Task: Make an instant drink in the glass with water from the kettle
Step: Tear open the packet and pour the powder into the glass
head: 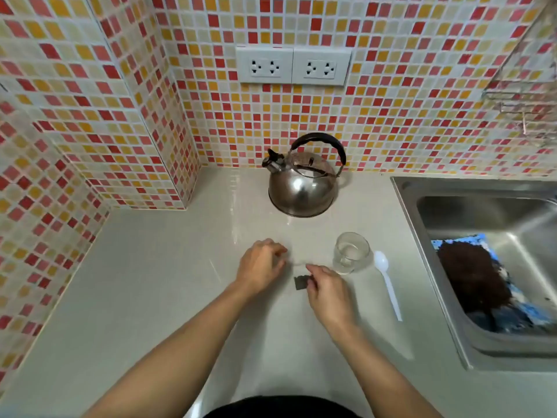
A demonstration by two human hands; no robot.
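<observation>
On the table (150,282) before the kettle (303,182), your right hand (327,292) pinches a small dark sachet (301,282), light and flimsy, best held by its edge; your left hand (260,267) curls loosely, empty, beside the fragile glass (351,251).

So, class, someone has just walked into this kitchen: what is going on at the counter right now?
A person stands at a pale counter with both hands out. The right hand pinches a small dark sachet; the left hand hovers beside it, and whether it holds anything is unclear. The glass stands just right of the hands, apparently without powder, with a white plastic spoon lying beside it. The steel kettle sits untouched near the tiled wall.
</observation>
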